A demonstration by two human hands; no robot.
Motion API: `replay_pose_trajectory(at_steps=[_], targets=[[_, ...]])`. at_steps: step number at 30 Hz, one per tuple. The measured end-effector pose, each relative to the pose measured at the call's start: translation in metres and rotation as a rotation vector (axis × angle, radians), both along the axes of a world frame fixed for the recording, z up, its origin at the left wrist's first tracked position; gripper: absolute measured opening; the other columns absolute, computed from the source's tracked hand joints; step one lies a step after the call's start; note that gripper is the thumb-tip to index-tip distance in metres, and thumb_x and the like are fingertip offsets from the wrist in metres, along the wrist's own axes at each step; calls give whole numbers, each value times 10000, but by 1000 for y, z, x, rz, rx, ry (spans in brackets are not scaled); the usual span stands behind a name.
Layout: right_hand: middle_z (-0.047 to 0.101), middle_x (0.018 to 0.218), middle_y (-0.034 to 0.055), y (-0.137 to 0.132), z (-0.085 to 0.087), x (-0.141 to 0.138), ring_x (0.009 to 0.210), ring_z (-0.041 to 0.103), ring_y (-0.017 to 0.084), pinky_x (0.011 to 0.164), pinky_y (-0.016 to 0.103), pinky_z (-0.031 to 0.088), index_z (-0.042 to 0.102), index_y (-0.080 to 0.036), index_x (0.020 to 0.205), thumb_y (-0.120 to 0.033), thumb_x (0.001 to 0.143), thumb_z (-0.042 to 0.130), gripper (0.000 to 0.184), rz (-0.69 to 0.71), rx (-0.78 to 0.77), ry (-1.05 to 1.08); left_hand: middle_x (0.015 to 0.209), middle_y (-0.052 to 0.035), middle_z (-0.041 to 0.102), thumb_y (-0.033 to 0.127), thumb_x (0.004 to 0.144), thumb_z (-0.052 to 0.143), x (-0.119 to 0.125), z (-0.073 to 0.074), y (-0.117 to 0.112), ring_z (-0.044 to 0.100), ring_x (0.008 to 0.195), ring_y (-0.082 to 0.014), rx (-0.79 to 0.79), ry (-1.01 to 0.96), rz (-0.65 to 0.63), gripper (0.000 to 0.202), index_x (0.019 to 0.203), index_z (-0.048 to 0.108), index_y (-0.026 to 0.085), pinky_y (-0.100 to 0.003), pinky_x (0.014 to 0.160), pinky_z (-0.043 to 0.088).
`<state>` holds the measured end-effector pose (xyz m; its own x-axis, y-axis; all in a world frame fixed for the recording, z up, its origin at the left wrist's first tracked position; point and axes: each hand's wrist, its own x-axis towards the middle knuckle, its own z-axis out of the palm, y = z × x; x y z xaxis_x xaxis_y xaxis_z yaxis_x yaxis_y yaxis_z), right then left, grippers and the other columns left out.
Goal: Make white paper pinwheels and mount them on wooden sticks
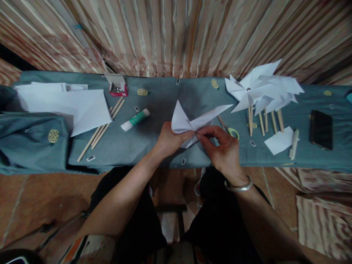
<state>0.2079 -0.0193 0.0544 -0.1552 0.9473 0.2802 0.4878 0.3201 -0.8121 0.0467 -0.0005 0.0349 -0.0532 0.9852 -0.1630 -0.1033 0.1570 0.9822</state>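
Note:
A white paper pinwheel (181, 119) with folded, pointed blades is held over the middle of the cloth-covered table. My left hand (173, 138) grips its left side, thumb laid across the front near the centre. My right hand (220, 145) pinches a small metal pin (196, 133) at the pinwheel's centre, thumb and forefinger pressed together. Just behind the right hand lies a pair of scissors (233, 132) with light green handles, partly hidden by the paper and fingers. A glue stick (135, 119) lies to the left of the left hand.
Finished pinwheels (253, 86) on sticks lie at the right, near a paper piece (279, 141), a white pen (294, 144) and a phone (321, 130). At the left are paper sheets (88, 106), wooden sticks (100, 134) and an opened box (118, 88) of metal pins.

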Motion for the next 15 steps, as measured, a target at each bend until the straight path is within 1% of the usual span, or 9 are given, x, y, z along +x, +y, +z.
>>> replay_pose_trajectory(at_steps=[7, 10, 15], targets=[[699, 813, -23, -1, 1, 2, 742, 626, 129, 731, 257, 504, 672, -216, 841, -143, 852, 635, 82, 8, 3, -25, 661, -10, 680, 190, 578, 802, 0, -3, 0, 615, 651, -152, 15, -4, -21, 161, 677, 694, 123, -250, 591, 478], [698, 810, -24, -1, 1, 2, 743, 625, 131, 732, 262, 503, 672, -217, 835, -141, 851, 634, 86, 8, 0, -28, 650, -2, 671, 194, 584, 802, 0, -4, 0, 607, 641, -144, 27, 1, -30, 153, 657, 684, 129, -241, 577, 472], [695, 809, -18, -1, 1, 1, 740, 623, 127, 722, 259, 500, 673, -204, 842, -132, 844, 634, 82, 6, 6, -24, 667, -10, 689, 202, 584, 808, 0, -3, -1, 615, 642, -145, 24, 3, -33, 166, 680, 695, 127, -230, 555, 474]])
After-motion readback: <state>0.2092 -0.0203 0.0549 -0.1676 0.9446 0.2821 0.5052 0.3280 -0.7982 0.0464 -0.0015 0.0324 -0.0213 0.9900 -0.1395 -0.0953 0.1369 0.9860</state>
